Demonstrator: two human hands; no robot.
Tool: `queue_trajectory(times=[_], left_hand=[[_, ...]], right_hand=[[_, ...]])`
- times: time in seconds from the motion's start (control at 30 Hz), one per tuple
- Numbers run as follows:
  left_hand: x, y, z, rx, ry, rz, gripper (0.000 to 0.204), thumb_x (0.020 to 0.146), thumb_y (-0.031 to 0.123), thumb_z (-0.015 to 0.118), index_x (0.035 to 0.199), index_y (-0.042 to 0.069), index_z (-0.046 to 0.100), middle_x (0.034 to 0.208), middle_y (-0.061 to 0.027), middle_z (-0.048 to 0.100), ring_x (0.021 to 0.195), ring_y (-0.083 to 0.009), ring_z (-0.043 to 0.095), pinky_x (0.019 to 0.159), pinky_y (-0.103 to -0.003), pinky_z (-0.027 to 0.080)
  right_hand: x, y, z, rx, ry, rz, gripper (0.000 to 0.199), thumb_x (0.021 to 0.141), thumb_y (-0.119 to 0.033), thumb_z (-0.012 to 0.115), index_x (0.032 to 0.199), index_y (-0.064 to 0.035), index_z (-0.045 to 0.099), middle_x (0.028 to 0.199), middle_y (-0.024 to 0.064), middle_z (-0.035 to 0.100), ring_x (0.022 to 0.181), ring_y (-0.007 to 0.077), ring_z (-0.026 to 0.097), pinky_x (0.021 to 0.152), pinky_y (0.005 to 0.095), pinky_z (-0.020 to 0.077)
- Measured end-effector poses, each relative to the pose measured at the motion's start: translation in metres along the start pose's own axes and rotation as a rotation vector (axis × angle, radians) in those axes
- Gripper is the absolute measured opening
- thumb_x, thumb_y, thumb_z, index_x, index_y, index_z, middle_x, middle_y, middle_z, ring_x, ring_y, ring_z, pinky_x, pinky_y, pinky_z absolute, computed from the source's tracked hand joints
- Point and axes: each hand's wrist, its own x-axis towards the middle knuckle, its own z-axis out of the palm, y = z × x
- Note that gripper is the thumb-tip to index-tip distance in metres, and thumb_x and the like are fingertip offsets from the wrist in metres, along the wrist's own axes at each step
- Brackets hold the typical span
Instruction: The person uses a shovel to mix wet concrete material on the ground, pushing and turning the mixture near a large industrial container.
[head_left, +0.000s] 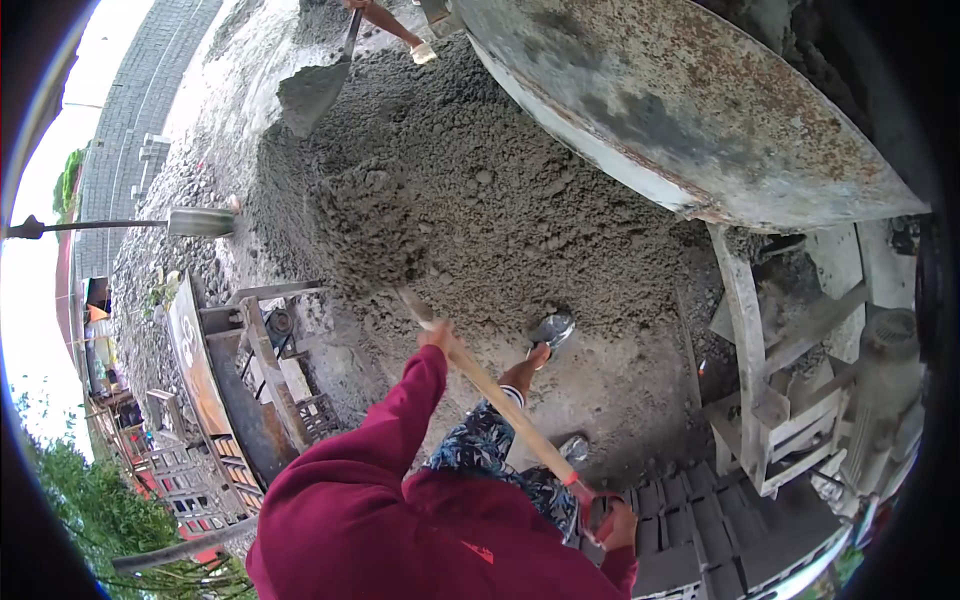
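I hold a shovel by its long wooden shaft [500, 402] with both hands. My left hand [437, 338] is wrapped round the lower shaft, close to the mix. At the upper end, my right hand [620, 525] grips the red D-shaped handle [590, 505]. The shovel's blade is hidden under damp grey sand-like mix, and a clump [365, 225] of it rises just beyond the shaft's lower end. A broad heap [500, 190] of the same mix spreads in front of me. My shoe [553, 328] stands at its near edge.
A big rusty metal drum [680, 90] overhangs the heap at upper right, near a supporting frame [740, 330]. Another person's shovel [315, 95] touches the heap's far side. A wheelbarrow-like metal tray [200, 350] stands left. Grey blocks [690, 530] lie in rows at lower right.
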Motion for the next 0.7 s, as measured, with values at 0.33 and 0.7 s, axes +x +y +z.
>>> queue_trajectory(times=[0.33,0.7], left_hand=[[0.030,0.083,-0.106,0.377,0.344,0.503,0.052,0.068,0.032,0.069,0.100,-0.007,0.054,0.092,-0.0180,0.063,0.083,-0.0324,0.064,0.074,-0.042,0.053],[-0.215,-0.272,-0.064,-0.171,-0.565,-0.236,0.016,0.078,0.011,0.057,0.088,-0.001,0.052,0.073,-0.0124,0.052,0.056,-0.0249,0.055,0.054,-0.043,0.051]], right_hand=[[0.030,-0.067,0.055,0.364,-0.625,0.104,0.040,0.081,-0.047,0.050,0.076,-0.0072,0.055,0.058,0.0053,0.053,0.047,0.0201,0.052,0.044,0.0339,0.0428],[-0.199,0.124,-0.253,0.464,-0.154,-0.414,0.046,0.079,-0.022,0.056,0.119,-0.0003,0.049,0.053,0.0038,0.044,0.036,0.0178,0.042,0.034,0.0342,0.0385]])
